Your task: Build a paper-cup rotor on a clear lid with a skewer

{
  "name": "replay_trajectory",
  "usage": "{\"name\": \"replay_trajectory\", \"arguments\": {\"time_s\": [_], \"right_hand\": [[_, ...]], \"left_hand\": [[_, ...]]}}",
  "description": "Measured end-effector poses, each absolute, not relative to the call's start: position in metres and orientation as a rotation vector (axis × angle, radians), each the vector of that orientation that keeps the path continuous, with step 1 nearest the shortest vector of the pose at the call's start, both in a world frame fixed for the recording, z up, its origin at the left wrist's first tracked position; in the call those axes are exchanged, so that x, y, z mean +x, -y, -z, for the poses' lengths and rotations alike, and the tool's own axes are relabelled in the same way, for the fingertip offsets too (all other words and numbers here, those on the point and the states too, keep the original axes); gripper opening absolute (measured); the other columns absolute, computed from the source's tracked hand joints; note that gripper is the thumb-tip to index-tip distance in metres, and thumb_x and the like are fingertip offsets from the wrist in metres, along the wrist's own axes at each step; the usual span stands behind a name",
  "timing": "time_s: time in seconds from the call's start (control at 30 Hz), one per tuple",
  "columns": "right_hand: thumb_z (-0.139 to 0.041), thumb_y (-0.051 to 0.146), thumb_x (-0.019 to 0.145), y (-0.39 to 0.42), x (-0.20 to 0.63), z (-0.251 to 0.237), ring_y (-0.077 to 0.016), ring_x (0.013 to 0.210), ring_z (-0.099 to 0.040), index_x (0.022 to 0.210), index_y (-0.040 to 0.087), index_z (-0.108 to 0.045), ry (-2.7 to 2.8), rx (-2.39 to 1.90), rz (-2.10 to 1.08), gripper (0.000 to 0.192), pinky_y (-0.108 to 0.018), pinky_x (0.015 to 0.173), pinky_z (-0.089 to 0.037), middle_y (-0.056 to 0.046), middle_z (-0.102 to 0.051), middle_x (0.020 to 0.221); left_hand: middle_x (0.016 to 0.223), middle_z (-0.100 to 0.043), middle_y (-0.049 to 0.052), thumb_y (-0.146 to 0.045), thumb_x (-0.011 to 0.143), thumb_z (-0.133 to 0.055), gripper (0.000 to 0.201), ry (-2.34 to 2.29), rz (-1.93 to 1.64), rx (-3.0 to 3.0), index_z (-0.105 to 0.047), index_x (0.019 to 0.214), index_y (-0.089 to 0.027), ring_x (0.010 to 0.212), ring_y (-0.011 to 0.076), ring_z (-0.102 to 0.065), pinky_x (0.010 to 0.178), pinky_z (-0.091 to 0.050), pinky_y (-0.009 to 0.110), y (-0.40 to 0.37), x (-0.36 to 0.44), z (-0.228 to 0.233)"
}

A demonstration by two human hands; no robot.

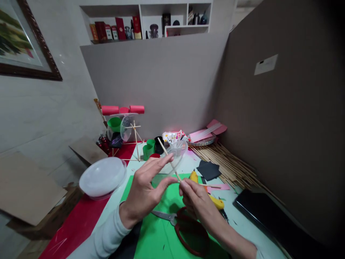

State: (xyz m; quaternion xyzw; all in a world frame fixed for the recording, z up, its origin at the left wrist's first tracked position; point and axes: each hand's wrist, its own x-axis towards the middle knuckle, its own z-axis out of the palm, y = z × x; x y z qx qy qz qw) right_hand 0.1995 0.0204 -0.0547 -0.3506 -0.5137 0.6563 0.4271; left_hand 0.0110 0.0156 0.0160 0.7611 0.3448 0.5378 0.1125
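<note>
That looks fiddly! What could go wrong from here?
The thin wooden stick pinched in the right hand might snap or slip if pressed too hard. The clear plastic piece close by it could get knocked or bent. And the scissors lie on the green sheet beneath the hands, so a dropping left hand might brush the blade.

Craft corner in what looks like a home

A framed picture (16,34) on the pale wall (71,108) and a white wall shelf (176,15) displaying boxes (120,28) and a dark vase (153,31) suggest living quarters. Grey panels (156,79) screen off the bench (188,164), which is laid out for handicraft: scissors (172,218) on a green sheet (153,233), a spread of thin sticks (226,160), pink strips (203,134) and black squares (208,170). Which room it is cannot be told.
</note>
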Motion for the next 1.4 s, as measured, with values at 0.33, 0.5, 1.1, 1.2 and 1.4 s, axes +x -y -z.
{"name": "replay_trajectory", "arguments": {"time_s": [0.33, 0.5, 1.1, 1.2, 1.4], "right_hand": [[-0.079, 0.067, 0.079, -0.002, 0.205, 0.021, -0.002, 0.038, -0.005, 0.072, 0.023, -0.041, 1.131, -0.522, -2.061, 0.059, -0.013, 0.032, -0.01, 0.016, -0.019, 0.047], [-0.073, 0.07, 0.083, 0.0, 0.203, 0.024, -0.0026, 0.037, -0.01, 0.07, 0.022, -0.045, 1.221, -0.482, -2.05, 0.057, -0.015, 0.034, -0.013, 0.015, -0.023, 0.046], [-0.062, 0.053, 0.099, -0.024, 0.212, 0.038, -0.0216, 0.104, -0.061, 0.1, 0.022, -0.073, 1.458, -0.745, -1.308, 0.033, -0.035, 0.102, -0.042, -0.005, -0.072, 0.109], [-0.058, 0.051, 0.101, -0.038, 0.224, 0.034, -0.0227, 0.108, -0.062, 0.108, 0.024, -0.071, 1.317, -0.734, -1.2, 0.031, -0.035, 0.099, -0.046, -0.005, -0.071, 0.112], [-0.068, 0.053, 0.095, -0.028, 0.233, 0.012, -0.0214, 0.111, -0.064, 0.109, 0.028, -0.076, 1.291, -0.626, -1.17, 0.029, -0.029, 0.092, -0.051, -0.004, -0.071, 0.117]], "left_hand": [[0.095, -0.085, 0.003, -0.035, 0.084, -0.082, 0.016, -0.997, -1.597, 1.673, -0.086, 0.095, -0.024, 0.087, 0.0192, -0.078, 0.082, -0.06, 0.025, -0.035, -0.015, -0.011], [0.101, -0.083, 0.007, -0.035, 0.084, -0.081, 0.022, -1.039, -1.462, 1.444, -0.084, 0.098, -0.019, 0.091, 0.0217, -0.077, 0.086, -0.061, 0.031, -0.055, -0.01, 0.01], [0.068, -0.075, 0.005, -0.058, 0.082, -0.078, 0.038, -0.814, -1.318, 1.604, -0.083, 0.086, -0.02, 0.064, 0.0193, -0.069, 0.064, -0.057, 0.029, -0.029, 0.01, -0.003], [0.068, -0.073, 0.004, -0.044, 0.089, -0.074, 0.025, -0.888, -1.374, 1.756, -0.085, 0.093, -0.022, 0.065, 0.0174, -0.066, 0.064, -0.053, 0.028, -0.029, -0.002, -0.009], [0.079, -0.078, 0.004, -0.022, 0.088, -0.072, 0.016, -0.994, -1.28, 2.184, -0.086, 0.093, -0.027, 0.073, 0.0184, -0.069, 0.072, -0.051, 0.028, -0.018, 0.005, -0.012]]}}
